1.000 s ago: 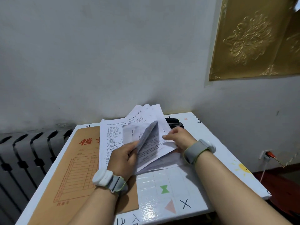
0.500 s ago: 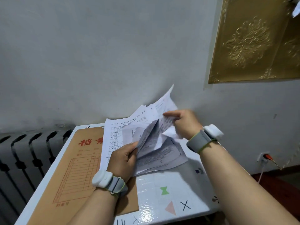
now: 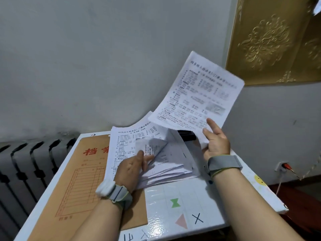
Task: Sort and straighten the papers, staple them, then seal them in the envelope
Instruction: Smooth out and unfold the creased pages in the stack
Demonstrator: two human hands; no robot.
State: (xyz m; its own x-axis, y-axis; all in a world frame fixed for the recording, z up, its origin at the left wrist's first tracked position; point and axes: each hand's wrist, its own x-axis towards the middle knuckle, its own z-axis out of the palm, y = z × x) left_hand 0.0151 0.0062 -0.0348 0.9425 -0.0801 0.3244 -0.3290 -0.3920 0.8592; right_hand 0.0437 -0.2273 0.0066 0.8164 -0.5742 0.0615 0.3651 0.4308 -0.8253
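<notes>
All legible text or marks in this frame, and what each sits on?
"档" plus a half-covered red character: brown envelope.
"四年级上册语文1-27课必背", rest blurred: heading, top of paper pile.
Same heading, blurred: lifted sheet in right hand.
"X", black: table.
Body print, envelope form: too small to read.

Forearms are bare; the grey, yellow-green-edged left strap bears a white module, the right strap matches.
</notes>
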